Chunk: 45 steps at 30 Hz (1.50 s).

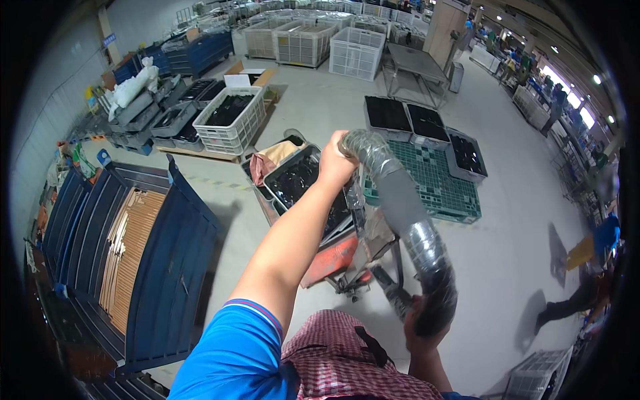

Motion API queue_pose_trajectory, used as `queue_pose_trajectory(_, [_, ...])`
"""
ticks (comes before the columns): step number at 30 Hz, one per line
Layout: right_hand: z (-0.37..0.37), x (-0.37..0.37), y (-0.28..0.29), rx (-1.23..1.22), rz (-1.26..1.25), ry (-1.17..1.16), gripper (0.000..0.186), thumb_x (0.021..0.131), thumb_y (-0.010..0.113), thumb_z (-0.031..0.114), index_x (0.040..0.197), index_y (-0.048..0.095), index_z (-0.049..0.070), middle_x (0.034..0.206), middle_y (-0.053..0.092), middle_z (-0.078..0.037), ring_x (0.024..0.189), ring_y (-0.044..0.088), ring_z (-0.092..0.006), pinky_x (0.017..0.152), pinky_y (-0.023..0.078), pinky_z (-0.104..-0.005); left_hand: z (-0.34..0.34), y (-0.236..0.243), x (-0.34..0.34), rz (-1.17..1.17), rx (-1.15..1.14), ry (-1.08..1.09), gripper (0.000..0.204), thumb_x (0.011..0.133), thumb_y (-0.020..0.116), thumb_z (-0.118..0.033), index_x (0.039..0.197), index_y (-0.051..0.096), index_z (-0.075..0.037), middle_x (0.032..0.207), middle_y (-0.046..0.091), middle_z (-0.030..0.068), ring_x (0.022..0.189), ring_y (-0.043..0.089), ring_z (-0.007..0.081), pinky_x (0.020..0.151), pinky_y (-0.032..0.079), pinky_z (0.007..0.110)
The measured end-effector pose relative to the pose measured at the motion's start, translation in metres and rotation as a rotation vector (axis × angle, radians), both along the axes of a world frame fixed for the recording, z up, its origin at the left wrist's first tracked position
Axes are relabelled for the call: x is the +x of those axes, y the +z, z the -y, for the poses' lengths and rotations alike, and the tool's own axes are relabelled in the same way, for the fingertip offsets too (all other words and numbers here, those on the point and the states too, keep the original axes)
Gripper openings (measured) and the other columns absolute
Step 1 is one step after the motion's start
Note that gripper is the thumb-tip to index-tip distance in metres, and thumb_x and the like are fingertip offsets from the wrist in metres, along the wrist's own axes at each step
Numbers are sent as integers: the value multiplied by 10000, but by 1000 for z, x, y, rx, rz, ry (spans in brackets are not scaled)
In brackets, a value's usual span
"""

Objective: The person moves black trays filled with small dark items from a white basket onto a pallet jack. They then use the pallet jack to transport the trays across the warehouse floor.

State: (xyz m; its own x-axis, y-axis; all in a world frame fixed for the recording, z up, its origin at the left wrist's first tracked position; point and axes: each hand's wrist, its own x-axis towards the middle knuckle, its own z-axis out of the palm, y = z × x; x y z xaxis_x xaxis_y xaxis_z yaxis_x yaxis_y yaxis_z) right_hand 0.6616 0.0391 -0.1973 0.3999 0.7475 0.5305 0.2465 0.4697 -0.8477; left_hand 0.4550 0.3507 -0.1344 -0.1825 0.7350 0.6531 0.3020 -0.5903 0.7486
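Note:
Both my hands are closed round a thick curved handle (405,203), dark and wrapped in tape and clear film, which looks like that of a pallet jack. My left hand (337,163) grips its far end, the arm stretched forward. Near my body my right hand (425,330) is wrapped round the lower end, its fingers partly hidden. Below the handle shows the jack's red body (331,260). Just ahead of it sit grey bins (268,181) with shiny black parts inside. A brownish cloth (263,169) lies on the left bin.
A green plastic pallet (437,180) with several bins of black parts stands ahead right. On the left is a blue metal crate (167,280) holding brown rods. White baskets (230,133) stand ahead left and farther back. At the right a person's leg (567,308) shows.

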Motion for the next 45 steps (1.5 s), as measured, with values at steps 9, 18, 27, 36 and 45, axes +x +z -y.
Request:
queue_pose_trajectory(9, [-35, 56, 10, 230, -378, -472, 417, 732, 548, -54, 1126, 427, 8, 935, 549, -81, 826, 553, -159, 801, 467, -314, 53, -1, 24, 100, 50, -150, 417, 653, 730, -46, 1020, 534, -20, 889, 622, 52, 818, 580, 124, 748, 473, 272])
queue_pose_trajectory(18, [-67, 97, -4, 226, -320, -439, 497, 712, 584, -94, 1168, 398, -22, 1057, 518, -127, 922, 558, -198, 840, 472, -339, 16, -2, 44, 9, 148, -106, 468, 637, 726, -53, 1048, 502, -38, 901, 621, 91, 841, 606, 178, 765, 475, 293])
queue_pose_trajectory(27, [-132, 157, 20, 203, -297, -353, 317, 783, 532, -42, 1082, 430, -9, 907, 546, -114, 795, 574, -180, 730, 530, -336, -18, -4, 97, 75, 61, -45, 480, 654, 711, -102, 1081, 496, -53, 914, 619, 119, 855, 612, 232, 769, 469, 319])
queue_pose_trajectory(36, [-133, 208, -16, 230, 49, -271, 648, 609, 688, -10, 1192, 406, -12, 1057, 519, -117, 962, 539, -224, 869, 434, -324, -13, 1, 102, 105, 53, 62, 501, 699, 695, -87, 1143, 474, -18, 1002, 569, 67, 927, 547, 161, 834, 436, 293])
queue_pose_trajectory(45, [-121, 225, 42, -127, 235, 528, 717, 584, 822, 279, 1148, 455, 30, 1025, 547, -153, 925, 573, -290, 795, 464, -362, -33, -48, 39, -83, -12, 391, 305, 811, 484, -161, 1070, 479, 0, 969, 532, 95, 860, 518, 207, 795, 429, 328])
